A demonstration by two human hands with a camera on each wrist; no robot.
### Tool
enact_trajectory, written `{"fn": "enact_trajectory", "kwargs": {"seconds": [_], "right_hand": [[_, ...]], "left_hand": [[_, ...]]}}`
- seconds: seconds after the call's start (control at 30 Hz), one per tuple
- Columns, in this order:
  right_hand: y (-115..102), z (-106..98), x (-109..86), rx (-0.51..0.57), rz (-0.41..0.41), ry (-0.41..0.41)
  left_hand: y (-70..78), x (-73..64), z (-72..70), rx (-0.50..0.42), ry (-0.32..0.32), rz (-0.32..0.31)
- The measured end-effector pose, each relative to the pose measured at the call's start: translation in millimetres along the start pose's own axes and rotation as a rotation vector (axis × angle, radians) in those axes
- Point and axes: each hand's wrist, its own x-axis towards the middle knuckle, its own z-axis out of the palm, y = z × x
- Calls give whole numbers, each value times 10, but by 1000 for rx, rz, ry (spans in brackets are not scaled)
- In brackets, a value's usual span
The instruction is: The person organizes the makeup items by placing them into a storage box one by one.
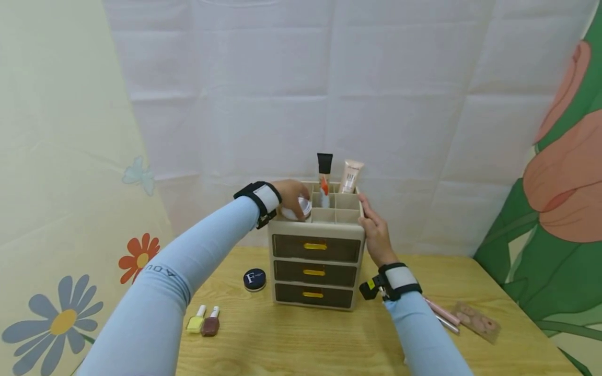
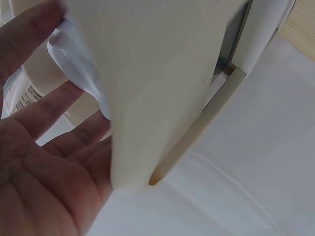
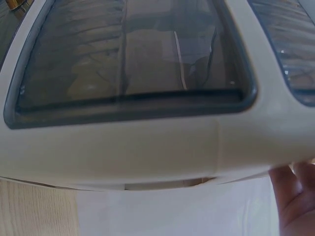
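Note:
A cream makeup organizer with three dark drawers stands on the table; dividers split its open top. My left hand reaches into the top's left compartment, fingers curled round a white round container. In the left wrist view the organizer's side panel partly covers the fingers and the white container. My right hand holds the organizer's upper right edge, its fingers at the side wall. A black-capped tube, a pale pink tube and an orange-and-clear tube stand in the back compartments.
Left of the organizer lie a dark blue round compact, a yellow nail polish bottle and a brown one. On the right, slim pink and silver tubes and a flat palette lie beside my right forearm. A white cloth hangs behind.

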Motion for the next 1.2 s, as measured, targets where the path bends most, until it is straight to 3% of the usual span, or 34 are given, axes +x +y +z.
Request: {"fn": "enact_trajectory", "kwargs": {"seconds": [0.23,0.37,0.5,0.77,1.0,1.2], "right_hand": [[0,-11,-8,5,3,-1],[-4,-17,1,8,-16,4],[7,-1,25,17,-26,14],[38,51,46,19,-3,7],[50,76,58,7,6,13],[41,48,79,-8,-1,6]], "left_hand": [[-52,135,32,-39,-45,-41],[-62,177,33,-13,-71,-36],[-81,166,27,25,-63,-8],[-133,139,78,47,-31,-25],[-124,58,121,48,9,15],[-112,-5,67,34,9,44]]}}
